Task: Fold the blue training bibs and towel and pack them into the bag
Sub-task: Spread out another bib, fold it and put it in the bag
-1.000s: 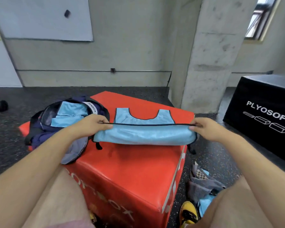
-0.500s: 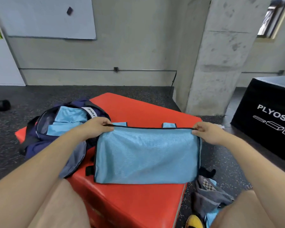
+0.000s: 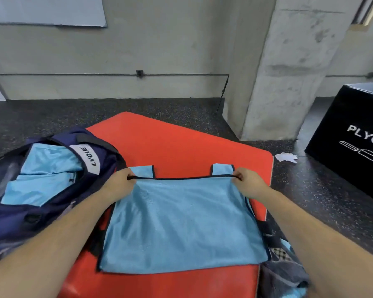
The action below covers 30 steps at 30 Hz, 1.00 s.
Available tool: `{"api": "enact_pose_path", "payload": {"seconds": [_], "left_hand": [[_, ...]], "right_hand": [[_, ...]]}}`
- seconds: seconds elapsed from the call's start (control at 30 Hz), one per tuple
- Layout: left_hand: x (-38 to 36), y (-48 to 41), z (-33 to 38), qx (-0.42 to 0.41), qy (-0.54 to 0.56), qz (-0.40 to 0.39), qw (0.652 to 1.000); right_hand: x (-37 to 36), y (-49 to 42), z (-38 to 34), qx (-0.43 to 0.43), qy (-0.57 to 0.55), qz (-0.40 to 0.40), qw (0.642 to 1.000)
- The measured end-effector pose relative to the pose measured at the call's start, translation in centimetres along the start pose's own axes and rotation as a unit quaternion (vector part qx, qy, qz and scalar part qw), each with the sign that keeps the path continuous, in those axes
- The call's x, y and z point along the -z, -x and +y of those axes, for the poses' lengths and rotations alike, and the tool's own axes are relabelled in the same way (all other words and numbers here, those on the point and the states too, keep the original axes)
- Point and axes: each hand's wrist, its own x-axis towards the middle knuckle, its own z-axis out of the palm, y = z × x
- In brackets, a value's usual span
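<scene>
Bib point(image 3: 181, 222) of blue mesh lies flat on a red box point(image 3: 170, 143), doubled over so its black-trimmed hem sits just short of the two shoulder straps point(image 3: 222, 169), which poke out beyond it. The left hand point(image 3: 120, 184) pinches the hem at its left corner; the right hand point(image 3: 250, 183) pinches the right corner, with the edge pulled taut between them.

Risks, as a judgement: the mesh looks slick and light, so letting go unevenly could make the top layer slide and skew the fold. The bib's right side lies close to the box's right edge, so a tug that way might drag it off onto the floor. Short dark tabs stick out from both sides and could snag or bunch in the next fold.

At the left, partly on the box, a navy bag point(image 3: 13, 220) gapes open. Inside it lie folded blue pieces point(image 3: 43, 175); which are bibs and which the towel cannot be told. More grey cloth point(image 3: 282, 274) lies in a heap at the lower right, beside the box.
</scene>
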Motion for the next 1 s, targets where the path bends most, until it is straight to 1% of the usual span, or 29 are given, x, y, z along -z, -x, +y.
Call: {"api": "enact_pose_path", "payload": {"seconds": [0.13,0.2,0.37,0.47,0.53,0.6,0.7,0.8,0.83,0.9,1.0], "left_hand": [[-1.2,-1.6,-0.4,-0.006,0.002,0.025,1.000],[-1.4,-2.4,-0.5,-0.002,0.000,0.035,0.999],[-2.0,-4.4,-0.9,-0.032,-0.042,0.073,0.996],[-2.7,-5.6,-0.9,-0.033,-0.070,0.099,0.992],[-3.4,-6.1,-1.0,-0.027,-0.102,0.084,0.991],[-3.9,-6.6,-1.1,-0.014,-0.134,0.064,0.989],[-4.2,-7.2,-1.2,-0.004,-0.155,0.053,0.986],[-3.9,-7.8,-1.3,-0.007,-0.170,0.048,0.984],[-3.5,-7.9,-1.3,-0.014,-0.170,0.056,0.984],[-1.8,-8.4,-0.5,-0.038,-0.157,0.104,0.981],[2.3,-8.7,1.9,-0.054,-0.161,0.177,0.970]], "right_hand": [[-1.3,-2.1,1.1,-0.013,0.017,0.034,0.999],[-1.7,-3.1,1.2,-0.008,0.045,0.047,0.998],[-2.3,-5.0,0.9,0.005,0.092,0.081,0.993],[-2.6,-6.3,0.7,0.002,0.135,0.077,0.988],[-3.2,-7.3,0.8,-0.025,0.163,0.057,0.985],[-3.8,-8.1,0.9,-0.034,0.179,0.046,0.982],[-4.4,-9.0,1.0,-0.008,0.205,0.032,0.978],[-4.4,-9.9,0.9,0.012,0.231,0.057,0.971],[-4.2,-10.1,0.6,0.027,0.231,0.073,0.970],[-3.3,-10.4,-0.4,0.052,0.198,0.098,0.974],[0.1,-10.6,-2.4,0.037,0.117,0.114,0.986]]}}
